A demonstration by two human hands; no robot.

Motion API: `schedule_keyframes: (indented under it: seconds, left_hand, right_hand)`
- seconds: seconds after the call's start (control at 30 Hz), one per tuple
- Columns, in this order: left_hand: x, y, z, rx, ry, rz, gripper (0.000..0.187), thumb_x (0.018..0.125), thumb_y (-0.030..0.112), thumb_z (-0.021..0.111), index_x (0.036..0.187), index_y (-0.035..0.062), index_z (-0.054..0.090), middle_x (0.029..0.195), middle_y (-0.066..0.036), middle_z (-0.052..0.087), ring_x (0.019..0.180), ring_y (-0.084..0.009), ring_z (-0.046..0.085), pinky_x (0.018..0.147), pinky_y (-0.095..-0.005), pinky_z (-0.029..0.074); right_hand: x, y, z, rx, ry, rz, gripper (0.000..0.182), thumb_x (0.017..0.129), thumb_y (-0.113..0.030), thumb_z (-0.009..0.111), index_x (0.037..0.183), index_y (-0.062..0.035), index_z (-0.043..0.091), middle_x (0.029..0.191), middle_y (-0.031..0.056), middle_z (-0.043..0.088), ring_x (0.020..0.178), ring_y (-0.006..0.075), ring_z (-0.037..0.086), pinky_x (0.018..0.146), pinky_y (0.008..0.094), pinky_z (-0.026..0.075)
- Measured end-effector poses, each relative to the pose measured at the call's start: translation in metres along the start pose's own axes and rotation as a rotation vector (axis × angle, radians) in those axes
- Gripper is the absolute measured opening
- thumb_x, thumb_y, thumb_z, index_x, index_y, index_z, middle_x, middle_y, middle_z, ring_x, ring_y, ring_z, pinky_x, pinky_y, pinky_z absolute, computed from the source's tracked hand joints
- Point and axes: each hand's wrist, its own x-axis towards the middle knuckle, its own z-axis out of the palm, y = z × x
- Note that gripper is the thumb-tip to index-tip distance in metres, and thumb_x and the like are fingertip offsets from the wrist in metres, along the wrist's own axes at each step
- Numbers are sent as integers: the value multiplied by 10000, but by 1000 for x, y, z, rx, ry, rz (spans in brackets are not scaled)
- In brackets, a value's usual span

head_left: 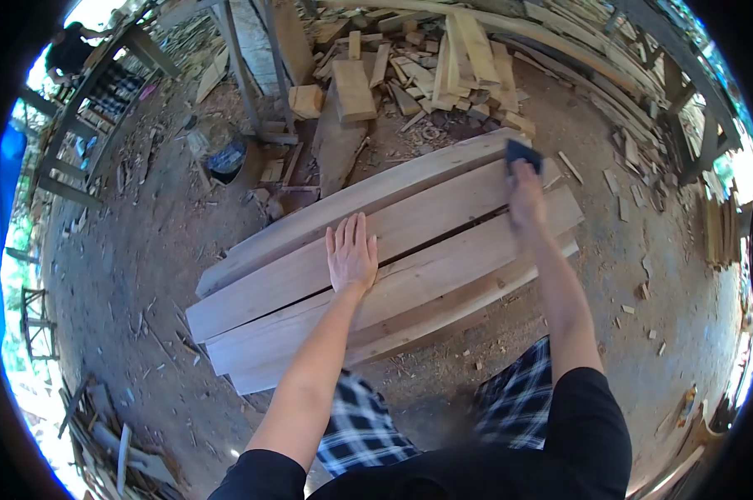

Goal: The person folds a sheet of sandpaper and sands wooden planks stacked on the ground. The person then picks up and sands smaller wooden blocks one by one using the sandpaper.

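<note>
Several long pale wooden planks lie side by side in front of me, slanting up to the right. My left hand [352, 257] rests flat on the second plank [268, 302], fingers stretched out and holding nothing. A narrow dark gap separates that plank from the third plank [476, 250]. At the far right end of the second plank, my right hand [525, 193] grips a dark, flat piece of sandpaper [523, 155] against the wood. Motion blurs this hand a little. The back plank [376, 190] lies just beyond the sandpaper.
A heap of wood offcuts [468, 62] lies beyond the planks, near a wooden post [247, 75]. A bucket [230, 162] stands left of it. Scraps litter the dirt floor [126, 267]. Another person [72, 54] is at the far upper left, by a wooden frame [76, 146].
</note>
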Motion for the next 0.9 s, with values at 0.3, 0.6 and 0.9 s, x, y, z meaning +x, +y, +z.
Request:
schedule_keyframes:
  seconds: [0.3,0.6,0.9]
  left_hand:
    - [1,2,-5,-6,36,16,518,962,306,455,1432,95,397,1385,-102,471,1323,-265,389,1162,-470,207]
    - [4,2,-5,-7,55,34,509,951,294,470,1416,94,420,1370,-110,482,1304,-272,406,1153,-478,221]
    - [3,1,-2,7,21,19,536,946,311,476,1431,96,399,1387,-94,465,1324,-256,381,1165,-479,197]
  right_hand:
    - [-106,-76,46,-430,-329,-506,505,918,-111,436,1416,-34,404,1488,176,376,1389,312,343,1172,419,244]
    - [18,10,-9,-653,112,-217,457,959,-139,403,1399,-15,427,1470,165,410,1372,316,365,1154,402,269]
    - [-102,-70,47,-451,-515,-846,528,900,-60,358,1426,-60,404,1488,174,383,1383,308,356,1172,431,244]
